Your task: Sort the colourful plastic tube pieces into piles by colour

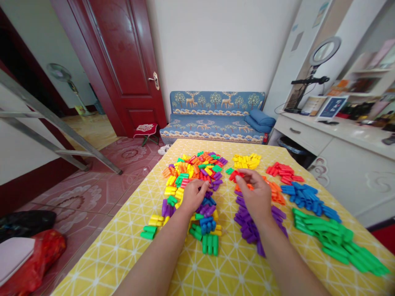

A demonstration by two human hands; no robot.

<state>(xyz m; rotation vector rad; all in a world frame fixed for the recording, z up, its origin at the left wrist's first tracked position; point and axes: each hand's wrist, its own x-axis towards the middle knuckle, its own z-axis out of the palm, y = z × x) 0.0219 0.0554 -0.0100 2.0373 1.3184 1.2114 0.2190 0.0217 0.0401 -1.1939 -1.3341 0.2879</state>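
A big mixed heap of coloured plastic blocks [193,174] lies on the table with the yellow patterned cloth [240,263]. My left hand [194,195] rests on the near part of that heap, fingers curled onto the blocks; what it grips is hidden. My right hand [254,193] hovers over the purple pile [247,224], its fingers pinched on a red block [236,175]. To the right lie sorted piles: yellow [247,161], red [284,172], orange [276,192], blue [307,199] and green [333,238].
A blue patterned sofa [216,117] stands beyond the table's far edge, beside a dark red door [123,61]. A white counter with a ring light [324,51] runs along the right. Metal ladder rails [55,127] and a red bag [40,259] are at the left.
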